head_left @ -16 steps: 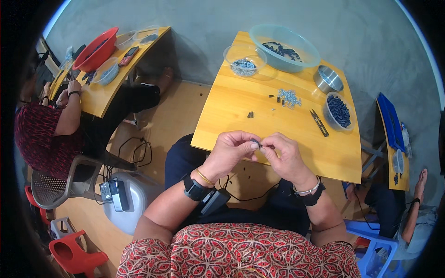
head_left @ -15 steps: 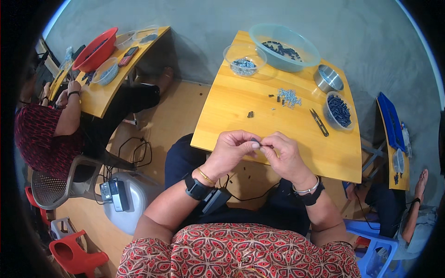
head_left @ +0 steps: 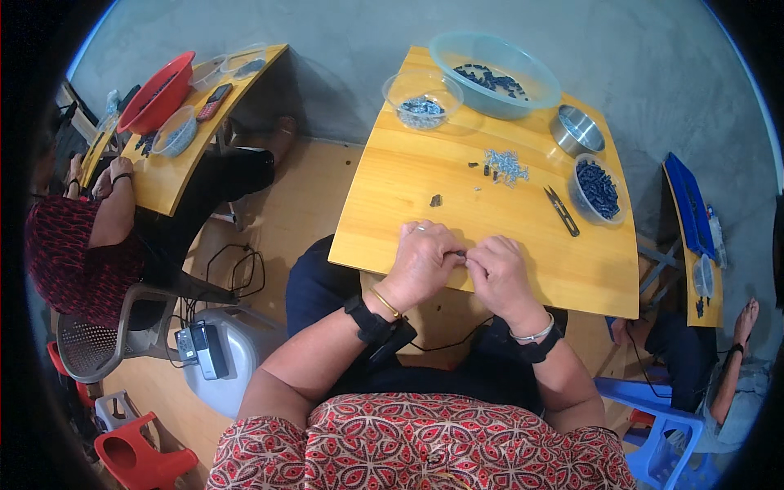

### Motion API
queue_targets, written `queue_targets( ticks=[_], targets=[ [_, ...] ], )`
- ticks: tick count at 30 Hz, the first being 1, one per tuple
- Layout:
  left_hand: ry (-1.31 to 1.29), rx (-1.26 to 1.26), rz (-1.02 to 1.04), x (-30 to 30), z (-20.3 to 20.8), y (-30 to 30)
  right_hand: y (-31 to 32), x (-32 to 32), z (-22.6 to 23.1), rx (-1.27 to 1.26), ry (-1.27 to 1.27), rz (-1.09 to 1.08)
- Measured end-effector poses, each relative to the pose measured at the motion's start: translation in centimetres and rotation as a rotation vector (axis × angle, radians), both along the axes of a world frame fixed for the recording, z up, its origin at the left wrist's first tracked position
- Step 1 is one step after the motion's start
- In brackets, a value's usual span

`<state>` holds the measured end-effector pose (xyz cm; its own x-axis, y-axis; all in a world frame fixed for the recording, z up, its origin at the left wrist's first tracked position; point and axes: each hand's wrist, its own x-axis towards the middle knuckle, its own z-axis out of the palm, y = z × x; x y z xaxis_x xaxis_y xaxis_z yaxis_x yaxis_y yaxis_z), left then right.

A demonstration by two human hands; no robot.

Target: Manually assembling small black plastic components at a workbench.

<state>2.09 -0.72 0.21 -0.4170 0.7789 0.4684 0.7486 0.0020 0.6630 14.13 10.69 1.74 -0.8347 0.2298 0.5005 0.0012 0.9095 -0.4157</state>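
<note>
My left hand (head_left: 426, 260) and my right hand (head_left: 500, 273) meet at the table's near edge, fingers pinched together. Between their fingertips is a small dark piece (head_left: 460, 254), mostly covered by the fingers. Beyond them on the yellow wooden table (head_left: 384, 233) lies a heap of tiny silvery-blue pieces (head_left: 506, 166), with a few small black pieces (head_left: 487, 170) beside it. Another small dark piece (head_left: 435, 200) lies alone, nearer my left hand. To the right rests a pair of black-handled thread snips (head_left: 562, 211).
Along the table's far side stand a clear bowl (head_left: 387, 96) of silvery pieces, a pale blue basin (head_left: 549, 100) of black pieces and a steel bowl (head_left: 565, 145). A clear tub (head_left: 578, 211) of black pieces is at right. People sit at tables (head_left: 167, 188) on both sides.
Both hands have turned over and lowered toward the table edge, the left knuckles now facing up. The dark piece stays between the fingertips. My view has shifted slightly.
</note>
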Motion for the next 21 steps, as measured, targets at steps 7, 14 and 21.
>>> queue_targets(
  ticks=[7, 14, 21],
  targets=[
    [0.112, -0.061, 0.029, 0.4, 0.3, -0.1, 0.1, -4.0, 0.9, -0.4, 0.201, -0.209],
    [0.081, -0.017, 0.013, 0.7, -0.3, -0.1, 0.3, -5.5, -1.5, -0.063, 0.108, -0.203],
    [0.054, -0.022, 0.042, 0.8, -0.6, 0.3, 0.2, -5.4, -1.5, -0.027, 0.088, -0.213]
  ],
)
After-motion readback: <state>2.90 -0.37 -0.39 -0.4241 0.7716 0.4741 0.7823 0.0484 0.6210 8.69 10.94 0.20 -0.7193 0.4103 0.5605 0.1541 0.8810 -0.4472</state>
